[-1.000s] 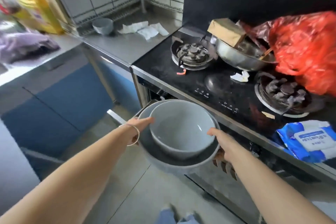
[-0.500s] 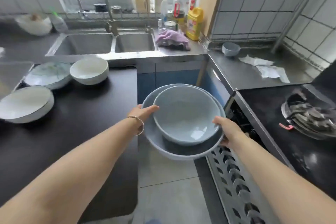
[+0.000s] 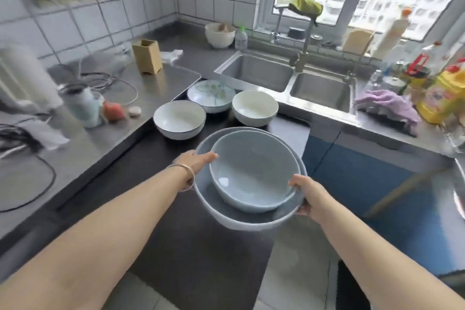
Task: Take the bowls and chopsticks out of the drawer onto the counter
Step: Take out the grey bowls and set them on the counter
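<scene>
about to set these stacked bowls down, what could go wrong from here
1. The small blue bowl sits loose inside the big blue bowl; a tilt could slide it out.
2. The left hand and right hand grip only the rims, so a slip could drop both.
3. Three bowls already crowd the dark counter; the stack could knock them.

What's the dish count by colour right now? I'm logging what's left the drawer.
Blue-grey bowls, nested, held in the left hand and right hand: 2 (inner, outer)
White bowls on the counter: 2 ()
White patterned dish on the counter: 1
Total: 5
</scene>
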